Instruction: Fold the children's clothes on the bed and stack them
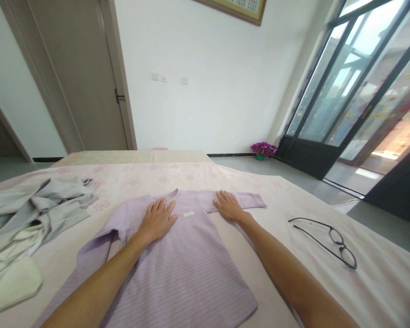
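Observation:
A lilac striped long-sleeved shirt (184, 255) lies spread out, with a small white chest patch and its neckline at the far side. My left hand (157, 220) rests flat on the upper chest, left of the patch, fingers extended. Upon the sleeve at the right, near the shoulder, my right hand (228, 206) lies flat with its fingers stretched out. That sleeve reaches out to the right, its cuff beyond my hand. The left sleeve bends down toward me, partly hidden behind my left forearm.
Under the shirt is a pale pink flowered cloth (246, 180). Crumpled grey and cream clothes (48, 207) lie at the left. Black-framed glasses (336, 241) rest at the right. Beyond stand a door (78, 77), a glass door (345, 86) and purple flowers (263, 148) on the floor.

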Demonstrator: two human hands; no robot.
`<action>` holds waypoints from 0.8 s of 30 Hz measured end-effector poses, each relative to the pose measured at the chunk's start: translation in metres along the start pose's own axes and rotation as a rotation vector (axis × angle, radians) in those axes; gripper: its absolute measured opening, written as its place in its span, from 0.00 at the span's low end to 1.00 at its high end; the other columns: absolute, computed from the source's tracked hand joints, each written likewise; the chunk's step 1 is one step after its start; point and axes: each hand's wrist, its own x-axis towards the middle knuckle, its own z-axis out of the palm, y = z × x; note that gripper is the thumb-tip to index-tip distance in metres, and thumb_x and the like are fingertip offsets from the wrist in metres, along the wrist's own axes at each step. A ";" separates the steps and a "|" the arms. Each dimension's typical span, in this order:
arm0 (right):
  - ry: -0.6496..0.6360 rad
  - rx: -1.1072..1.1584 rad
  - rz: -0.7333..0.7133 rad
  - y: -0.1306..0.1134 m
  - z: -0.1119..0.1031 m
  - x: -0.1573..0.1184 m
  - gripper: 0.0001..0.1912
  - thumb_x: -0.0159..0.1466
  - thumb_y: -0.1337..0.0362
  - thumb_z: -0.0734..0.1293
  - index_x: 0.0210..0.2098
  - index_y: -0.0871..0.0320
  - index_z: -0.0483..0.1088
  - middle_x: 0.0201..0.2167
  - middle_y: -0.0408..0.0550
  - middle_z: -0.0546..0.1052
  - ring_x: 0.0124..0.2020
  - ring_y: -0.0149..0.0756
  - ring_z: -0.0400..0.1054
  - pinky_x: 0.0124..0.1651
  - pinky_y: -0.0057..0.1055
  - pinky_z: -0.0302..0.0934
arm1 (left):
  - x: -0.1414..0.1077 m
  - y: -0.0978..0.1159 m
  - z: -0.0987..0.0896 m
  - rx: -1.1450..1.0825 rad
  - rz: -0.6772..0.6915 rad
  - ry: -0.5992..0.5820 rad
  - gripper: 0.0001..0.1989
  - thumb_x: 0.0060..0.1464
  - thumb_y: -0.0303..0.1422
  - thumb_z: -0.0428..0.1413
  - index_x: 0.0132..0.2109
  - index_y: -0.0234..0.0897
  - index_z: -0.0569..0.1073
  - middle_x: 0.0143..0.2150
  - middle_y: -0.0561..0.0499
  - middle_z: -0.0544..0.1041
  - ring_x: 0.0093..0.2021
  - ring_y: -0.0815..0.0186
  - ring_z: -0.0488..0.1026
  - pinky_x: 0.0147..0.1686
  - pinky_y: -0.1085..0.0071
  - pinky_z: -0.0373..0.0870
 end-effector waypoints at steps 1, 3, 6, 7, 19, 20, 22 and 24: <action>-0.003 -0.013 0.060 0.016 -0.001 -0.003 0.33 0.71 0.49 0.45 0.70 0.58 0.50 0.72 0.56 0.48 0.72 0.47 0.40 0.69 0.49 0.38 | 0.000 0.000 0.000 0.001 -0.001 0.000 0.31 0.65 0.49 0.39 0.70 0.41 0.57 0.71 0.39 0.57 0.70 0.51 0.51 0.66 0.50 0.45; -0.002 -0.029 0.123 0.047 -0.003 -0.008 0.33 0.72 0.51 0.45 0.70 0.61 0.48 0.72 0.58 0.46 0.72 0.47 0.37 0.69 0.50 0.36 | 0.000 0.000 0.000 -0.003 -0.003 -0.003 0.31 0.65 0.49 0.39 0.70 0.41 0.57 0.71 0.39 0.57 0.70 0.51 0.51 0.66 0.50 0.45; -0.011 -0.042 0.228 0.084 -0.004 -0.016 0.33 0.71 0.52 0.44 0.70 0.63 0.49 0.72 0.58 0.47 0.72 0.49 0.37 0.69 0.53 0.34 | -0.001 0.000 -0.001 -0.018 -0.001 -0.004 0.31 0.65 0.49 0.39 0.70 0.41 0.57 0.71 0.38 0.56 0.71 0.50 0.51 0.66 0.49 0.45; -0.009 -0.043 0.281 0.094 -0.004 -0.017 0.34 0.71 0.52 0.44 0.70 0.63 0.48 0.72 0.58 0.47 0.72 0.48 0.36 0.69 0.54 0.34 | -0.001 0.000 -0.001 -0.021 0.002 -0.001 0.31 0.65 0.48 0.39 0.70 0.41 0.57 0.71 0.38 0.56 0.71 0.50 0.51 0.66 0.49 0.45; 0.012 -0.037 0.209 0.058 0.007 -0.009 0.33 0.71 0.50 0.45 0.70 0.56 0.48 0.73 0.52 0.46 0.73 0.43 0.36 0.69 0.49 0.37 | 0.000 -0.001 0.002 -0.031 0.009 0.023 0.31 0.65 0.49 0.39 0.70 0.40 0.58 0.70 0.38 0.57 0.70 0.50 0.51 0.66 0.49 0.45; 0.014 -0.037 0.236 0.061 0.007 -0.012 0.33 0.71 0.50 0.44 0.71 0.58 0.47 0.73 0.54 0.46 0.73 0.44 0.36 0.69 0.49 0.37 | 0.000 -0.002 0.003 -0.029 0.009 0.025 0.31 0.65 0.49 0.39 0.70 0.40 0.57 0.71 0.38 0.57 0.70 0.50 0.51 0.66 0.49 0.44; 0.013 -0.041 0.311 0.071 0.004 -0.019 0.35 0.71 0.50 0.44 0.70 0.63 0.47 0.72 0.59 0.45 0.72 0.47 0.37 0.69 0.52 0.35 | 0.000 -0.002 0.003 -0.027 0.007 0.022 0.32 0.65 0.49 0.38 0.70 0.41 0.57 0.71 0.38 0.57 0.70 0.50 0.51 0.66 0.49 0.45; -0.001 -0.052 0.397 0.078 -0.004 -0.025 0.36 0.71 0.49 0.45 0.70 0.66 0.47 0.72 0.62 0.46 0.72 0.51 0.37 0.69 0.55 0.34 | 0.000 -0.003 0.003 -0.026 0.005 0.017 0.32 0.65 0.49 0.38 0.70 0.41 0.57 0.71 0.38 0.57 0.70 0.50 0.52 0.66 0.49 0.45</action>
